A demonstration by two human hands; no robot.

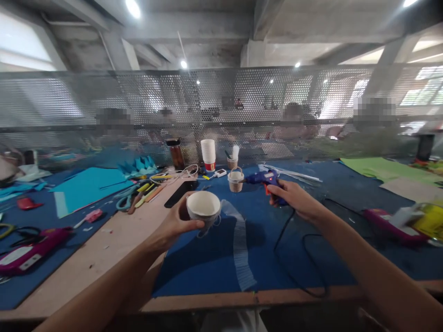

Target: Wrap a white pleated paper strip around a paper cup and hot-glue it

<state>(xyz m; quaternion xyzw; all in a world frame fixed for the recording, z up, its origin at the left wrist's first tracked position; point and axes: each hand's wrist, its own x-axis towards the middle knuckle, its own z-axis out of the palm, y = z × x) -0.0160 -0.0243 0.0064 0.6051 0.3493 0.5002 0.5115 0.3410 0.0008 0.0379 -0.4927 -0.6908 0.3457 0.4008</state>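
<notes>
White cup [203,206] in the left hand [180,219], mouth up, over the near part of the blue mat [204,267]! The fingers curve round its left side, thumb across the front, spread just as wide as the cup's body. Loose thread hangs off its right side.

Over to the right hand [289,193]: closed firmly round the handle of a blue glue gun [259,179], nozzle pointing left. Its tip overlaps the little handled basket [236,183] in view; touching or not, I can't tell.

Between the hands, a pale pleated strip [241,244] runs down the mat, and the black cord [305,237] loops below the gun, taking up room on the right.

Further out: a dark phone [180,193] just beyond the left hand, scissors [125,201] left of that, then stacked paper cups [208,154] and a brown bottle [177,157] before the perforated screen [214,101].
</notes>
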